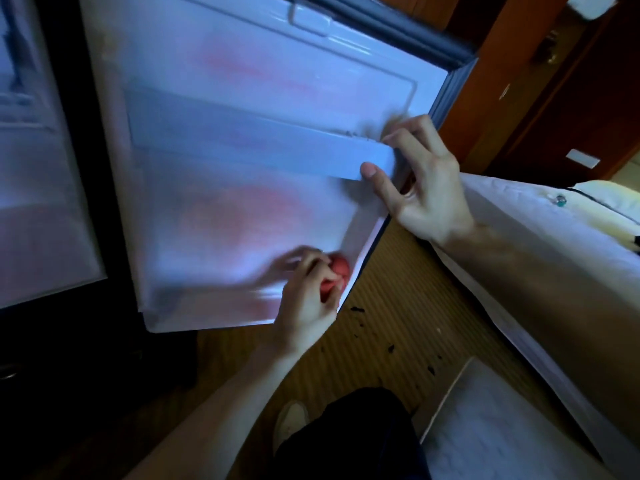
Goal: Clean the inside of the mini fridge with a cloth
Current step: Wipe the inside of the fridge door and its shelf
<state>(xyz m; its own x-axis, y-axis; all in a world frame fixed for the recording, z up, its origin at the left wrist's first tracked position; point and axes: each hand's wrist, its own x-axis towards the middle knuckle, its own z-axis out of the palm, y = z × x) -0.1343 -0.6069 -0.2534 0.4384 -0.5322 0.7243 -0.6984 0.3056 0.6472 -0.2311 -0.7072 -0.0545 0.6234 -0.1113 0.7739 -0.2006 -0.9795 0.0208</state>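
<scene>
While the right hand (420,183) pinches the door shelf (263,140), the left hand (308,289) grips a red cloth (337,271) against the door liner (221,237), leaving the fridge cavity (38,168) seemingly undone.

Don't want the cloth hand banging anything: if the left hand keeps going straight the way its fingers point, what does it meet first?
Probably the door liner's raised right edge. The left hand grips the red cloth against the fridge door's lower panel, fingers pointing up-right. Motion blur leaves depth uncertain.
</scene>
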